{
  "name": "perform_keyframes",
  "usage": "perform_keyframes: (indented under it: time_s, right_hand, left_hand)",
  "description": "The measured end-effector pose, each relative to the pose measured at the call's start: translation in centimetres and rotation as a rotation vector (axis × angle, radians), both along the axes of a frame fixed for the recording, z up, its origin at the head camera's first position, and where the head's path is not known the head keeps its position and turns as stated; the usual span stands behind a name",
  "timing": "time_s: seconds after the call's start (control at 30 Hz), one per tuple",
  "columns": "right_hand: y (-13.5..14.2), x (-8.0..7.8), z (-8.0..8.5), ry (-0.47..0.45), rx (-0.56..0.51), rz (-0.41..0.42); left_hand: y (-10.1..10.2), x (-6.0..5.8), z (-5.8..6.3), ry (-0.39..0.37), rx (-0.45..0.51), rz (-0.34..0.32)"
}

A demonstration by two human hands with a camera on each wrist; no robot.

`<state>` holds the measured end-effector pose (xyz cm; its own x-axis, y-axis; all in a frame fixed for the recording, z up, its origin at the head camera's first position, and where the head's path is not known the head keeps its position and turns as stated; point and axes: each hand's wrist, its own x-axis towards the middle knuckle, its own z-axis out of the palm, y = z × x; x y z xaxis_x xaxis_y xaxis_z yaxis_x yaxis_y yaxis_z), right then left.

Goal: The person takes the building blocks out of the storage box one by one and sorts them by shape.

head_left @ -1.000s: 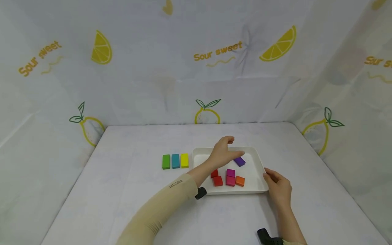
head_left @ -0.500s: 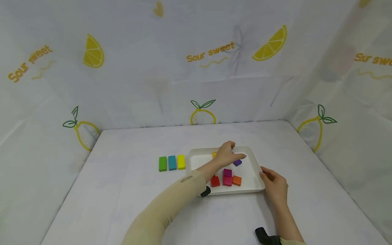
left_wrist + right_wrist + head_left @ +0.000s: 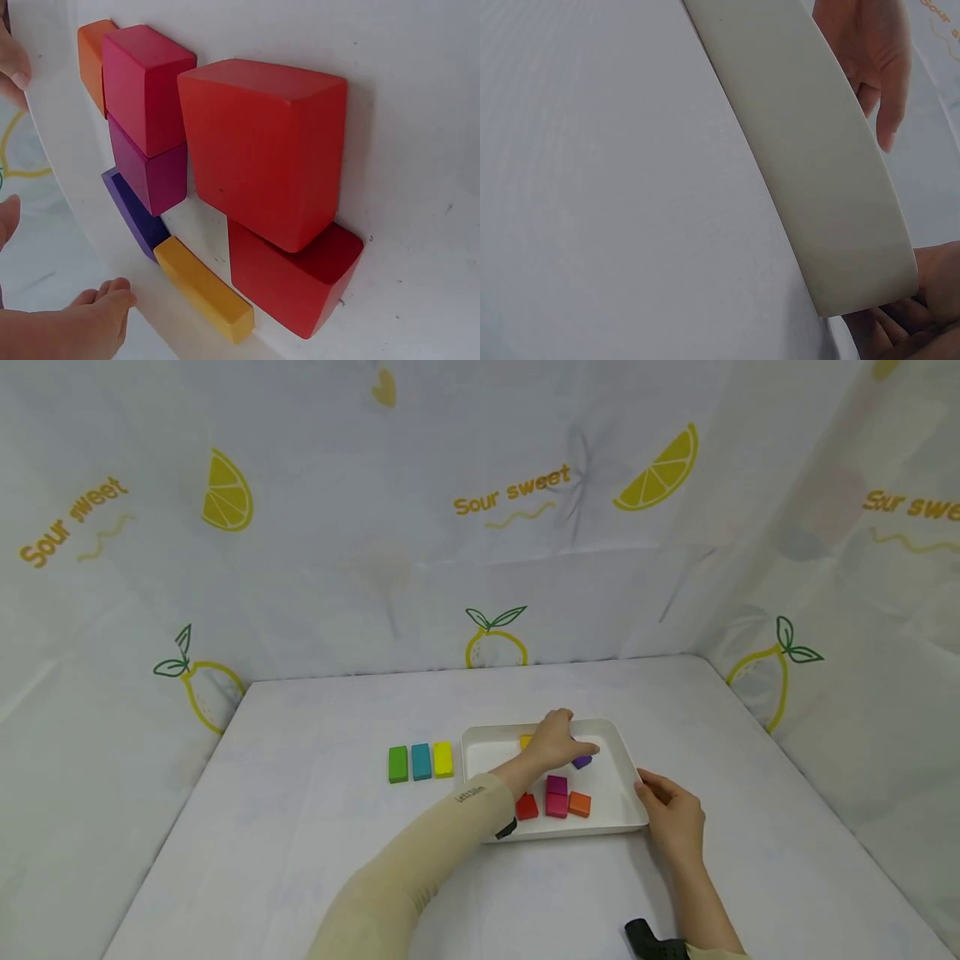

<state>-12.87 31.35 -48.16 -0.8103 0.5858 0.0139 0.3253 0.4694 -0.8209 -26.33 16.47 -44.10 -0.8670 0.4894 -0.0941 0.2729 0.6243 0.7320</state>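
Note:
My left hand (image 3: 553, 742) reaches over the back of a white tray (image 3: 613, 789), thumb and fingers spread apart with nothing gripped. Just below its thumb lies a purple block (image 3: 582, 762), partly covered by the hand. An amber-yellow block (image 3: 206, 289) touches the purple one end to end. Nearer the front of the tray are two red blocks (image 3: 247, 142), a pink block (image 3: 142, 90), a magenta block (image 3: 150, 176) and an orange block (image 3: 580, 804). My right hand (image 3: 675, 818) holds the tray's right side near the front corner, fingers curled around the edge.
Left of the tray, a green block (image 3: 398, 764), a blue block (image 3: 422, 762) and a yellow block (image 3: 443, 759) stand side by side on the white tabletop (image 3: 322, 827). A lemon-printed cloth (image 3: 337, 568) hangs behind and at both sides.
Over the tray, my left hand has shifted slightly right and toward the front, uncovering the amber-yellow block. The right hand keeps its place at the tray. The head view has turned slightly.

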Motion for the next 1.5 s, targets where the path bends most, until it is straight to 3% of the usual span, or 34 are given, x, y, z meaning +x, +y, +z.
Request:
perform_keyframes:
  time_s: [0.3,0.53,0.8,1.1,1.5]
  right_hand:
    - [0.1,-0.1,0.0,-0.007,0.014,-0.001]
    - [0.1,0.0,-0.2,-0.009,0.026,-0.006]
    - [0.0,0.1,-0.3,-0.006,0.011,-0.013]
    - [0.1,0.1,-0.4,-0.019,0.005,-0.011]
    - [-0.1,0.0,-0.1,-0.017,0.008,-0.001]
  left_hand:
    - [0.4,-0.1,-0.5,-0.007,-0.057,-0.007]
    - [0.5,0.0,-0.9,0.059,-0.136,-0.021]
    - [0.4,0.0,-1.0,0.042,-0.090,-0.044]
    - [0.5,-0.1,-2.2,0.001,-0.062,-0.044]
    - [-0.2,-0.3,-1.8,-0.010,-0.027,-0.057]
